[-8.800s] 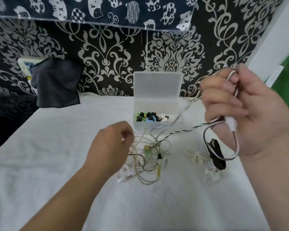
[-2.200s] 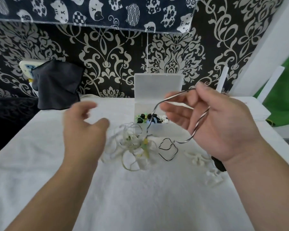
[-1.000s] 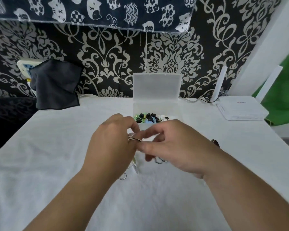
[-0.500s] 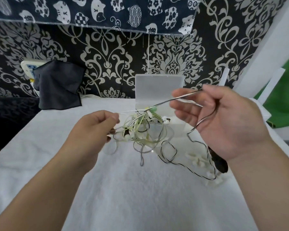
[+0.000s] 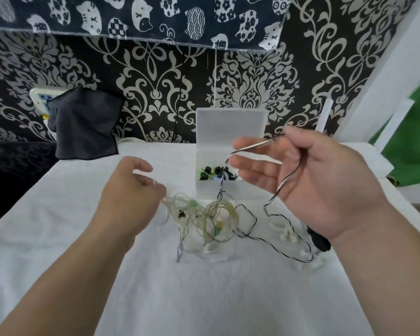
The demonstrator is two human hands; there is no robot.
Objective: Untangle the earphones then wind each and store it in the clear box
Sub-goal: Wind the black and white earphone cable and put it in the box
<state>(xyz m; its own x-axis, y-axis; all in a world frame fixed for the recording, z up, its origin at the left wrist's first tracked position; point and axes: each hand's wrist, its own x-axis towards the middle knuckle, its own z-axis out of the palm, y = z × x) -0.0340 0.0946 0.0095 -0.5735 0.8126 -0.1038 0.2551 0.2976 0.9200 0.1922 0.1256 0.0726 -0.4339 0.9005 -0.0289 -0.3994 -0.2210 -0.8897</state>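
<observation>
A tangle of pale and green earphone cords (image 5: pixel 204 219) lies on the white cloth in front of the clear box (image 5: pixel 229 151), whose lid stands open; small dark and green pieces sit inside. My right hand (image 5: pixel 308 180) is raised to the right of the box and holds a black-and-white striped cord (image 5: pixel 286 178) between thumb and fingers; the cord runs over my fingers and down to the cloth. My left hand (image 5: pixel 129 200) hovers just left of the tangle, fingers loosely curled, pinching a pale strand at its fingertips.
White cord winders (image 5: pixel 283 230) and a black object (image 5: pixel 319 242) lie on the cloth under my right wrist. A dark cloth (image 5: pixel 83 124) hangs at the back left over a wall socket. A white flat device (image 5: pixel 383 163) sits at the far right.
The tangle has dropped from mid-air onto the cloth. My left hand has lowered with it; my right hand stays raised with the striped cord.
</observation>
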